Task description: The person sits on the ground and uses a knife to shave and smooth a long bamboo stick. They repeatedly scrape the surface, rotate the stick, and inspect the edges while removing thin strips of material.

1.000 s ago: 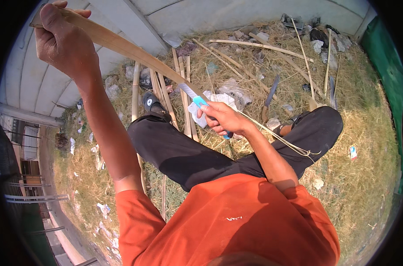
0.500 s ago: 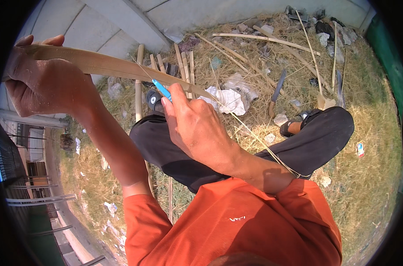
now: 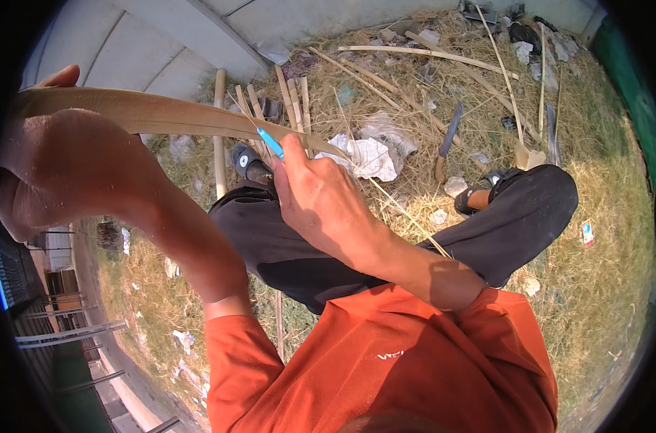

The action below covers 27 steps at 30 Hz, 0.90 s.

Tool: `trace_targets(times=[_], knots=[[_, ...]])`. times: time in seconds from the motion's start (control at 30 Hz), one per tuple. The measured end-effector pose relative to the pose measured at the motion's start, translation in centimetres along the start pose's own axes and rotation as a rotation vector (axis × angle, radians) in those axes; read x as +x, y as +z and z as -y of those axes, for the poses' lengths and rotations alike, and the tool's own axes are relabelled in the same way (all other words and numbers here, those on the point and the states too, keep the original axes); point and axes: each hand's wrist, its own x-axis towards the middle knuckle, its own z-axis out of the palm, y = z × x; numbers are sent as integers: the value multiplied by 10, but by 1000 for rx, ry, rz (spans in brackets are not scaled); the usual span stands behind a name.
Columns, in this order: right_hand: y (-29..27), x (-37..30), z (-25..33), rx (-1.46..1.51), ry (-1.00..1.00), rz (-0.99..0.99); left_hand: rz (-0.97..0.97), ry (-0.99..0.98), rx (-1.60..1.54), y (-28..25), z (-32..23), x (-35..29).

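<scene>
My left hand (image 3: 75,162), closed at the far left, grips one end of a long pale strip of bamboo (image 3: 176,115). The strip runs to the right and narrows toward my right hand (image 3: 328,206). That hand is closed around a small blue-handled knife (image 3: 270,142), whose thin blade points up and left across the strip. Most of the handle is hidden in my fingers. The strip's far end passes behind my right hand, and a thin pale sliver (image 3: 400,205) trails from beyond it toward my right forearm.
Several cut bamboo pieces (image 3: 219,137) lean near the grey wall (image 3: 162,43). A large knife (image 3: 450,137) lies on the dry grass beside crumpled white plastic (image 3: 371,156). Long strips (image 3: 429,53) lie farther back. My crossed legs in dark trousers (image 3: 515,220) are below my hands.
My left hand has come nearer the camera and slightly lower, bringing its end of the bamboo strip along. My right hand and the knife have shifted only a little.
</scene>
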Motion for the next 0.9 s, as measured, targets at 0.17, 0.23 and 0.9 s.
trace_targets(times=[0.17,0.23,0.9], knots=[[-5,-12,-28,21,201,66,-138,0,158,5,-46,-4],[-26,-9,12,154,182,113,-81,67,-54,-8,-15,-4],[-27,-8,13,109,81,169,-345,236,-77,11,-31,-22]])
